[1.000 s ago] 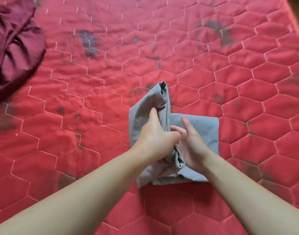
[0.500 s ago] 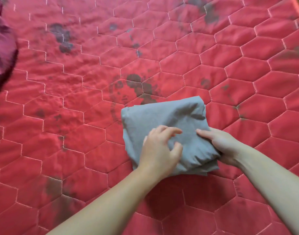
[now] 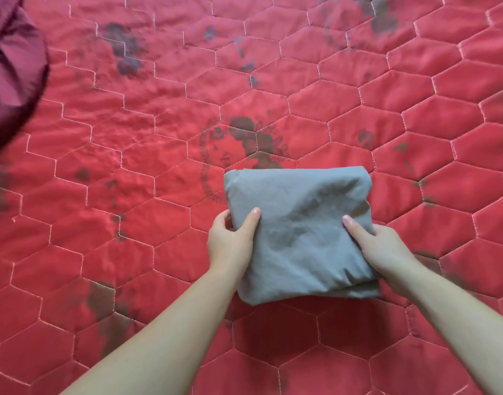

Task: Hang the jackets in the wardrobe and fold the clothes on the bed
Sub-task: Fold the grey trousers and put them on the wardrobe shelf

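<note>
Folded grey garment [image 3: 298,232] between hands [image 3: 304,246]

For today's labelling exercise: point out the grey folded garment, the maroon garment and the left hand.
grey folded garment [image 3: 298,223]: head view, creased top face.
maroon garment [image 3: 13,69]: head view, bunched fabric.
left hand [image 3: 230,243]: head view, back of hand.

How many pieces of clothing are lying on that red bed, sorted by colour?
Grey: 1, the folded grey garment, held by the left hand and right hand.
Maroon: 1, the maroon garment, bunched at the quilt's left edge.
Total: 2
</note>
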`<state>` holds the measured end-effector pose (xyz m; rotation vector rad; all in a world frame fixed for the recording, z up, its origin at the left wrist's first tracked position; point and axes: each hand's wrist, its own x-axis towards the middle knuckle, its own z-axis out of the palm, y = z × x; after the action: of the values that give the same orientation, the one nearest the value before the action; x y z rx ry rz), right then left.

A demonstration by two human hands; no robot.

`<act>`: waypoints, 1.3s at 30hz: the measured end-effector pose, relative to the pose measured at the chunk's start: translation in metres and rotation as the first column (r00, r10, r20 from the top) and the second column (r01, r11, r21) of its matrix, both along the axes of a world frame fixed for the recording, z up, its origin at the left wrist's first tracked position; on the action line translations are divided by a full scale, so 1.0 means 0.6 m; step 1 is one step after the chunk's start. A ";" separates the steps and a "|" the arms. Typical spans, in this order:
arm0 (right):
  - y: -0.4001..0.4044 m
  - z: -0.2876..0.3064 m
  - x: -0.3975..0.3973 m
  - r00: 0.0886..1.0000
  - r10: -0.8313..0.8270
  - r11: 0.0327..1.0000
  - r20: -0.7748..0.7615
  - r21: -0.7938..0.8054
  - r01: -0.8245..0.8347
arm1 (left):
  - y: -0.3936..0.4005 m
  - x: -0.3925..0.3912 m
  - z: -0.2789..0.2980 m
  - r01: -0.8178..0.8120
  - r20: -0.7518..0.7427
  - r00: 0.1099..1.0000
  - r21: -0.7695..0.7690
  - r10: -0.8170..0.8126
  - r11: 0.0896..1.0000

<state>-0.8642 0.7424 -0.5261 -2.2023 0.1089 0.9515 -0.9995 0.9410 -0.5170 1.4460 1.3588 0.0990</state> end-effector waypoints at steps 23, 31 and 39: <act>0.029 -0.026 -0.044 0.942 -0.067 0.974 0.328 -0.182 0.133 | 0.016 0.001 -0.039 0.148 -0.085 0.985 -0.041 -0.151 0.988; 0.067 -0.018 -0.025 0.975 -0.082 0.921 0.208 -0.358 0.154 | -0.029 -0.031 -0.029 0.089 -0.147 0.985 -0.030 -0.092 0.996; 0.053 -0.024 -0.030 0.978 -0.096 0.969 0.187 -0.205 0.134 | -0.022 -0.052 -0.034 0.123 -0.094 0.986 -0.162 -0.140 0.979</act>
<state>-0.8825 0.7741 -0.5405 -2.4408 0.2665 0.7049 -1.0307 0.9278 -0.5376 1.4203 1.3205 -0.1683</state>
